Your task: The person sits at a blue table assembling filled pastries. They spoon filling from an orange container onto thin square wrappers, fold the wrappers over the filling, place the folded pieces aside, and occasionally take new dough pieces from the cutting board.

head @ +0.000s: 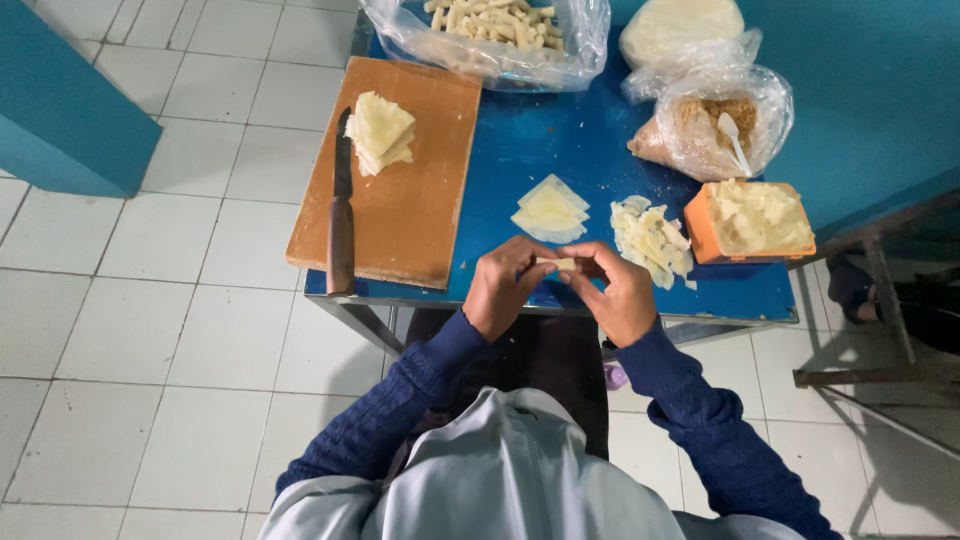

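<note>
My left hand (pixel 505 285) and my right hand (pixel 615 290) meet over the front edge of the blue table (pixel 520 140), both pinching one small pale dough wrapper (pixel 562 264) between the fingertips. Just beyond the hands lies a small stack of pale triangular wrappers (pixel 550 211). To the right of it sits a loose heap of pale shredded filling (pixel 652 238). An orange tub (pixel 757 220) of the same pale filling stands at the right.
A wooden cutting board (pixel 405 190) on the left carries a wrapper stack (pixel 380 130) and a dark-handled knife (pixel 341 215). Clear bags hold rolled pieces (pixel 495 30), white dough (pixel 680 30) and brown crumbs with a white spoon (pixel 725 125). White tiled floor surrounds the table.
</note>
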Demonstrator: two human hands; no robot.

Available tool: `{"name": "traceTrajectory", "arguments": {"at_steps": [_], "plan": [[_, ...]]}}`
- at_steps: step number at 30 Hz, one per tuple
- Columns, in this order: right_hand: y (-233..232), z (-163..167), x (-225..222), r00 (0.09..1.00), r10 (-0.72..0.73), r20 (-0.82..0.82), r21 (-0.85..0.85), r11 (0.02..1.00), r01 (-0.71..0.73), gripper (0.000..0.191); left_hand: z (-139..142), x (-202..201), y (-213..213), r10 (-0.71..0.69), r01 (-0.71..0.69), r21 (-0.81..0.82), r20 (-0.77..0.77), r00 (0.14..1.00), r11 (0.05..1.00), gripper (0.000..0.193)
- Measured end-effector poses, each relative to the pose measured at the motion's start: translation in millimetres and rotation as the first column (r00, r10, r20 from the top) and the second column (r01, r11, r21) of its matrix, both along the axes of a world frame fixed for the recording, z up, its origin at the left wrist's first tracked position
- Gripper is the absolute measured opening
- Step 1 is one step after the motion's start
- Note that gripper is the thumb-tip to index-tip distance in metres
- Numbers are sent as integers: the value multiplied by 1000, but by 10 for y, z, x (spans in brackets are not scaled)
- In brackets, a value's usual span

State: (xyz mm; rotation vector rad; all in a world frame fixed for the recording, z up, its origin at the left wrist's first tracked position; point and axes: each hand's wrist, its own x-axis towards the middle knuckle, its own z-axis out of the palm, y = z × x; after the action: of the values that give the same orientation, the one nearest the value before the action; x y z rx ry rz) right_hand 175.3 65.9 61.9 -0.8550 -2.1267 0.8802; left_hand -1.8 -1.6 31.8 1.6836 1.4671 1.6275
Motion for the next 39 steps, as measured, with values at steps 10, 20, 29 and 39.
{"name": "traceTrajectory", "arguments": {"at_steps": [10, 20, 29, 39], "plan": [[958, 510, -595, 993, 89, -77, 140, 987, -77, 23, -1, -52, 6, 211, -213, 7, 95, 973, 977, 42], [2247, 947, 587, 998, -61, 21, 386, 921, 48, 10, -200, -196, 246, 280, -290, -27, -186, 942, 957, 34], [2347, 395, 921, 512, -586, 627, 542, 801, 254, 27, -297, -146, 555, 347, -421, -93, -421, 838, 902, 31], [2369, 482, 1107, 573, -687, 447, 683, 676, 278, 11, -257, -134, 537, 364, -411, -29, -411, 836, 911, 17]]}}
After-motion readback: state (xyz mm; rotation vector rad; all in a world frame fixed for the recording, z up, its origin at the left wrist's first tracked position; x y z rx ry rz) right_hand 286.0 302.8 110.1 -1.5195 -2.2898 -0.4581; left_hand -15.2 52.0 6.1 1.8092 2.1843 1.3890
